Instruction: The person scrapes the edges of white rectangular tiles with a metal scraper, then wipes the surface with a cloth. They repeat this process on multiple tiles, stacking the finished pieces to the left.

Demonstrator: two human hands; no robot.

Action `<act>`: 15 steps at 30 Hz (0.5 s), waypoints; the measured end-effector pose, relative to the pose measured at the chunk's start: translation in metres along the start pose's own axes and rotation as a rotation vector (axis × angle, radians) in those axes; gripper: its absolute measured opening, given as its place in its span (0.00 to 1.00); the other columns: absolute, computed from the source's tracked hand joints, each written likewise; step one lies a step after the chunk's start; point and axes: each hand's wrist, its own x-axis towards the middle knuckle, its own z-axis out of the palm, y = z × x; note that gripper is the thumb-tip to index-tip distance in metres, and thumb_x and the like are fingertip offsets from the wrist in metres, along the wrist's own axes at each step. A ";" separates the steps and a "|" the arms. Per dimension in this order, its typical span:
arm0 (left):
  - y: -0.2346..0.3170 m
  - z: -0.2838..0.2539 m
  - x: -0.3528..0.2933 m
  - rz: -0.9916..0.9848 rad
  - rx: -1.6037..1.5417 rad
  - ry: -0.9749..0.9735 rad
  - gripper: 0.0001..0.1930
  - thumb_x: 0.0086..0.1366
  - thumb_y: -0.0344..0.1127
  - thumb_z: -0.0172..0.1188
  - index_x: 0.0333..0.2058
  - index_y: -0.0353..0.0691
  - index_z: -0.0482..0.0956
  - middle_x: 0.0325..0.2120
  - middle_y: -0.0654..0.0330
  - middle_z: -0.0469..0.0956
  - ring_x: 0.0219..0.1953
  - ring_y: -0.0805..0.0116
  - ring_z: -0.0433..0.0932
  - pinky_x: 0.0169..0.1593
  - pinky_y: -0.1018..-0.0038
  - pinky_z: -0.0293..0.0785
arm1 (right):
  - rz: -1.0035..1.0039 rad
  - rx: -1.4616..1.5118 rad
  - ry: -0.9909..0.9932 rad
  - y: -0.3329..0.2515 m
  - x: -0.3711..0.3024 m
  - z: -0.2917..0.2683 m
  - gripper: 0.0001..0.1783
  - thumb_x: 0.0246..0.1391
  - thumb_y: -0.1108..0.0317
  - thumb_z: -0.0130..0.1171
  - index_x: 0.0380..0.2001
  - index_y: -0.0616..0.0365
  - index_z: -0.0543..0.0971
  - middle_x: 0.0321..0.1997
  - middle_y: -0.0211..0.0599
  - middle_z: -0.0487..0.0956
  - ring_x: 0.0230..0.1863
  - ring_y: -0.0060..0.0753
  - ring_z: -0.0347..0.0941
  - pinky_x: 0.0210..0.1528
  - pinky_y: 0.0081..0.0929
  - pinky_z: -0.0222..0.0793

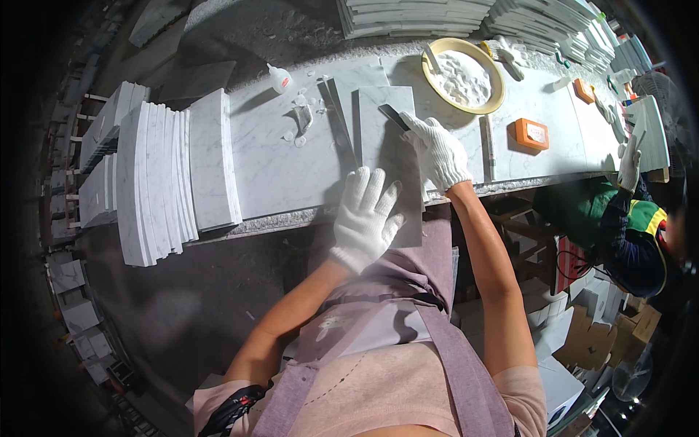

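Tile (386, 149) on the bench (273, 171), near end jutting past the edge.
Likely stiff, fairly heavy, smooth enough to slide and brittle at its 4 corners; best held by its 2 long edges. Left hand (366, 222) lies at its near left side, fingers spread, gripping nothing visible; right hand (440, 151) pinches a dark blade (392, 115) over its far right part.

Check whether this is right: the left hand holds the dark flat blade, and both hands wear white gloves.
Wrong hand: the head view shows the right hand, not the left hand, holding the dark flat blade. Both hands do wear white gloves.
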 end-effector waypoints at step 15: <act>0.003 -0.001 0.003 -0.061 0.053 -0.088 0.32 0.64 0.47 0.68 0.67 0.49 0.77 0.74 0.45 0.60 0.74 0.28 0.54 0.72 0.42 0.62 | 0.082 -0.014 -0.136 0.001 0.010 -0.003 0.24 0.66 0.68 0.58 0.64 0.40 0.80 0.40 0.46 0.81 0.42 0.55 0.81 0.46 0.45 0.77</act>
